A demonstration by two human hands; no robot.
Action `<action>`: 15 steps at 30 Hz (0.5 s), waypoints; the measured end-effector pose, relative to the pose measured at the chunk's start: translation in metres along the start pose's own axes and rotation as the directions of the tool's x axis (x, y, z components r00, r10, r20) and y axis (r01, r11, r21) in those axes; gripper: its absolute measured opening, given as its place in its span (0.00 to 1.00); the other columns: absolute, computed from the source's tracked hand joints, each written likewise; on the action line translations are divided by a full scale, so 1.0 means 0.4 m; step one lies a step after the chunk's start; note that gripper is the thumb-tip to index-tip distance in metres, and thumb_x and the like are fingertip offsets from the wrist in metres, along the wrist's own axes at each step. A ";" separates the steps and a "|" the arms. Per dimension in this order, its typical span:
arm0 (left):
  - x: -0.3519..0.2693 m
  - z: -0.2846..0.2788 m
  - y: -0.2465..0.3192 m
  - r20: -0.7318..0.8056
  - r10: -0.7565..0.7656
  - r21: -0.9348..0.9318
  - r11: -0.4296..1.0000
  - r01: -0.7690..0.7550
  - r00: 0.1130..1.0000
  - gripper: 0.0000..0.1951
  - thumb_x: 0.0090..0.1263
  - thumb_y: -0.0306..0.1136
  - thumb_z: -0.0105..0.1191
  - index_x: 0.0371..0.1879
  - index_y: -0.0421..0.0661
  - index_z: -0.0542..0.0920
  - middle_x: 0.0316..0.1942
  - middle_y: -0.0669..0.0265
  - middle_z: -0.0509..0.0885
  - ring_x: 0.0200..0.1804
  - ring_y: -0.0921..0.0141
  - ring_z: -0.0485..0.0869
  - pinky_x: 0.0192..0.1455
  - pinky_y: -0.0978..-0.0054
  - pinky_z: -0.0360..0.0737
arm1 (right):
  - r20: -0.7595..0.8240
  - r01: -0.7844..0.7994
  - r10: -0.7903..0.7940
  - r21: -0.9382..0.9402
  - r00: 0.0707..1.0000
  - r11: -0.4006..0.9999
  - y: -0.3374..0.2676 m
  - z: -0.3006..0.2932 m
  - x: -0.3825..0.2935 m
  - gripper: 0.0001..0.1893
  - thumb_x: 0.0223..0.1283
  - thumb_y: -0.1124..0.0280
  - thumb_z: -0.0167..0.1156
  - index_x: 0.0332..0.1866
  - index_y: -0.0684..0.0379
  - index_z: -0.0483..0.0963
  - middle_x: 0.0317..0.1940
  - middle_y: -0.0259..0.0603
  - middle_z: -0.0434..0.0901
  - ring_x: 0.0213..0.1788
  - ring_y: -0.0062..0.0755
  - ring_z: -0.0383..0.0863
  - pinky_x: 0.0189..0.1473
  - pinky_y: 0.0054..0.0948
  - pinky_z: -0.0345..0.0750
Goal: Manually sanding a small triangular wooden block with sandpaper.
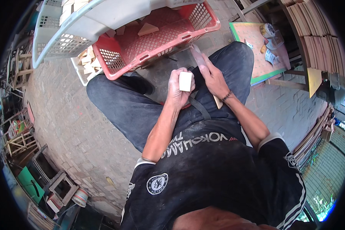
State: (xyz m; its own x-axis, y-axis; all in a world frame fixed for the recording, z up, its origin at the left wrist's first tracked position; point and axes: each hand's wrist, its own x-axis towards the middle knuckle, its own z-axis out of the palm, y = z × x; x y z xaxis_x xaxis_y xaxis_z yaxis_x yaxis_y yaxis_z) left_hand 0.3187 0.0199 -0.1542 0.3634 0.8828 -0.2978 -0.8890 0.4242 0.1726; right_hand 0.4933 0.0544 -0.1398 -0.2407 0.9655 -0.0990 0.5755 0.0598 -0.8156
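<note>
My left hand is closed around a small pale wooden block, its light end face turned up toward the camera. To the right, my right hand holds a long flat bar, dusty and pinkish, that points up toward the red basket; what it is made of I cannot tell. A pale wooden end shows below that palm, by the wrist with the dark bracelet; whether it belongs to the bar is hidden. The two hands are apart, above my lap. Ahead, the red plastic basket holds several wooden pieces.
A white plastic crate overlaps the red basket's far side. At the left, a smaller white basket holds wooden blocks. A green-edged board with a tin stands at the right, near stacked wooden slats.
</note>
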 end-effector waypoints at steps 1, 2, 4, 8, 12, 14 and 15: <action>-0.012 0.025 0.007 -0.177 0.030 0.038 0.999 -0.024 0.984 0.11 0.81 0.42 0.49 0.41 0.49 0.80 0.32 0.65 0.84 0.31 0.70 0.82 0.28 0.74 0.77 | 0.057 -0.089 0.081 0.152 0.995 0.984 -0.048 -0.007 -0.018 0.31 0.79 0.58 0.50 0.79 0.67 0.61 0.52 0.60 0.85 0.55 0.56 0.86 0.57 0.42 0.80; -0.023 0.036 0.008 -0.347 0.064 0.078 0.996 -0.039 0.936 0.10 0.80 0.41 0.51 0.44 0.48 0.81 0.36 0.62 0.87 0.35 0.68 0.87 0.33 0.71 0.85 | 0.286 -0.429 0.343 0.334 0.895 0.839 -0.096 -0.038 -0.033 0.32 0.80 0.59 0.49 0.78 0.71 0.59 0.65 0.64 0.78 0.69 0.49 0.78 0.67 0.37 0.73; -0.003 -0.001 -0.004 -0.249 0.051 0.034 0.998 -0.044 0.967 0.10 0.80 0.40 0.53 0.46 0.47 0.81 0.40 0.61 0.88 0.40 0.66 0.88 0.41 0.69 0.88 | 0.217 -0.297 0.230 0.364 0.949 0.883 -0.101 -0.028 -0.062 0.32 0.80 0.59 0.50 0.78 0.71 0.59 0.68 0.65 0.75 0.71 0.48 0.76 0.69 0.36 0.71; 0.016 -0.018 -0.032 -0.203 0.120 0.109 0.989 -0.100 0.972 0.16 0.82 0.43 0.53 0.54 0.42 0.78 0.48 0.62 0.86 0.50 0.67 0.87 0.55 0.67 0.86 | 0.086 -0.059 0.041 0.222 0.995 0.973 -0.095 -0.008 -0.062 0.32 0.79 0.59 0.50 0.78 0.71 0.59 0.69 0.69 0.73 0.71 0.56 0.76 0.70 0.40 0.71; 0.008 0.010 -0.042 -0.306 0.171 0.271 0.959 -0.087 0.937 0.21 0.85 0.49 0.48 0.59 0.43 0.74 0.52 0.65 0.83 0.56 0.71 0.83 0.61 0.66 0.82 | -0.032 0.156 -0.159 -0.067 0.987 0.985 -0.072 0.026 -0.044 0.32 0.77 0.59 0.52 0.79 0.66 0.59 0.61 0.70 0.77 0.60 0.68 0.80 0.61 0.48 0.78; 0.006 -0.008 -0.054 -0.348 0.223 0.395 0.916 -0.073 0.911 0.21 0.85 0.50 0.46 0.61 0.44 0.74 0.53 0.65 0.83 0.56 0.71 0.83 0.62 0.67 0.82 | 0.019 0.136 -0.135 -0.124 0.991 0.983 -0.085 0.036 -0.060 0.33 0.76 0.59 0.53 0.80 0.62 0.59 0.54 0.66 0.78 0.52 0.68 0.82 0.54 0.51 0.80; 0.011 -0.015 -0.057 -0.376 0.277 0.513 0.857 -0.051 0.884 0.22 0.86 0.51 0.44 0.62 0.44 0.74 0.53 0.66 0.83 0.57 0.71 0.82 0.62 0.67 0.81 | 0.062 0.121 -0.111 -0.184 0.992 0.975 -0.100 0.038 -0.070 0.34 0.75 0.59 0.54 0.81 0.59 0.58 0.48 0.62 0.80 0.44 0.68 0.84 0.48 0.54 0.81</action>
State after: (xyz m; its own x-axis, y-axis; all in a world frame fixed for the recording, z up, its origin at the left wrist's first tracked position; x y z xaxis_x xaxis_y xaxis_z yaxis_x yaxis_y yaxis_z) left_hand 0.3387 0.0128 -0.1650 -0.0302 0.8222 -0.5684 -0.6374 0.4223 0.6446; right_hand 0.4652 0.0212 -0.1132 -0.3511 0.9354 -0.0433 0.6763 0.2213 -0.7026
